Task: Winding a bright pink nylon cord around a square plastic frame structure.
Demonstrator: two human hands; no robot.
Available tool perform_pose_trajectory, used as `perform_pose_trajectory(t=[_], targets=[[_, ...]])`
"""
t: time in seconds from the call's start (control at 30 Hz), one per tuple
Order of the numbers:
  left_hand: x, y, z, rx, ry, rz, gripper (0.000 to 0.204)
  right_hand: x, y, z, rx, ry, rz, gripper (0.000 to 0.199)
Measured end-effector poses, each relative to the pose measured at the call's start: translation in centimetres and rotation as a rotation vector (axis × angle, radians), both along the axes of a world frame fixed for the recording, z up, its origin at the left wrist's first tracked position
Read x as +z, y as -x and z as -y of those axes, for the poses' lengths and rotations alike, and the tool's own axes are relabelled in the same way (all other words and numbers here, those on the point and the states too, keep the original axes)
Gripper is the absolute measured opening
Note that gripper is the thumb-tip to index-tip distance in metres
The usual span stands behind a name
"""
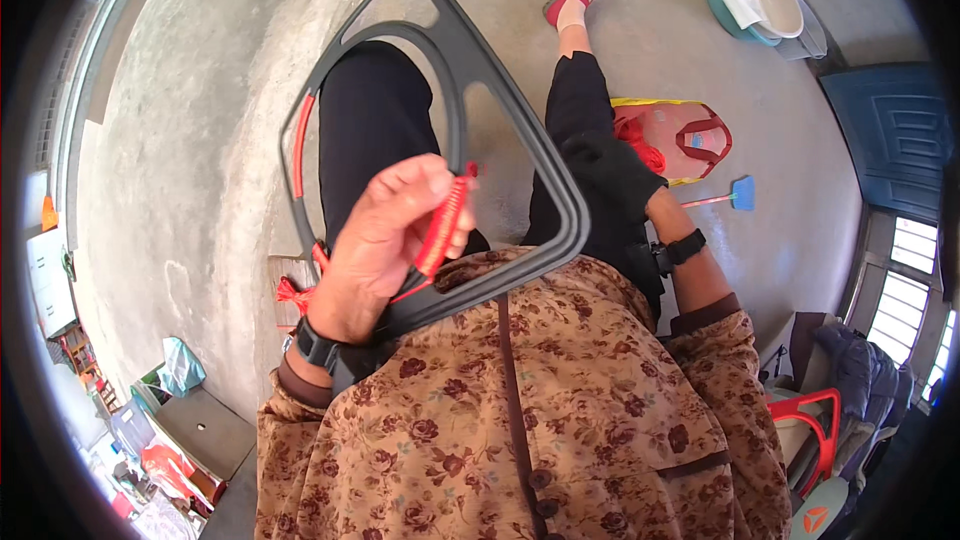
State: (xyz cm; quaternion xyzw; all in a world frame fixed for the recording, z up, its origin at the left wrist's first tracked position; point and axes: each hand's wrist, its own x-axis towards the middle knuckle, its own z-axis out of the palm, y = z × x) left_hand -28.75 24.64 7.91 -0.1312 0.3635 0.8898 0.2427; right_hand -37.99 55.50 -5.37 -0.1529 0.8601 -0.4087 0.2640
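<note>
A black plastic frame [540, 155], roughly triangular with a curved inner ring, lies tilted across my lap and left leg. My left hand [395, 225], bare, is closed round the ring, thumb and fingers on a section wrapped in ribbed red cord [443, 230]. A small red end sticks out above the fingertips, and a thin red strand runs below them. More red wrapping [300, 145] covers part of the frame's left side. My right hand [612, 175], in a black glove, is by my right thigh, apart from the frame; its fingers blend into the dark trousers.
Beside my right leg stands a yellow-edged bag [685, 178] with a red bundle [640, 140] at it. A blue fly swatter [742, 194] lies on the concrete floor. Basins [765, 0] are stacked far right. A red bow [293, 292] lies by my left wrist. A red-armed chair [825, 430] stands right.
</note>
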Motion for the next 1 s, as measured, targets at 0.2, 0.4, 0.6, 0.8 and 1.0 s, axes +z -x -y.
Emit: perform_pose_trajectory(t=[0.2, 0.4, 0.6, 0.8, 1.0], targets=[[3.7, -0.7, 2.9, 0.144, -0.258, -0.135, 0.021, 2.8, -0.5, 3.3, 0.176, 0.0, 0.058, 0.063], [7.7, -2.0, 3.4, 0.149, -0.526, -0.377, 0.025, 1.8, -1.0, 6.9, 0.36, -0.067, -0.034, 0.079], [9.8, -1.8, 3.6, -0.043, -0.649, -0.527, 0.005, -1.4, -0.6, 9.9, 0.371, -0.146, -0.283, 0.061], [12.1, -2.4, 4.7, -0.117, -0.668, -0.553, 0.003, -2.4, 1.7, 14.2, -0.14, 0.18, 0.266, 0.038], [10.4, -1.8, 4.3, -0.124, -0.671, -0.571, 0.003, -4.4, 3.0, 14.3, -0.205, 0.363, 0.588, 0.036]])
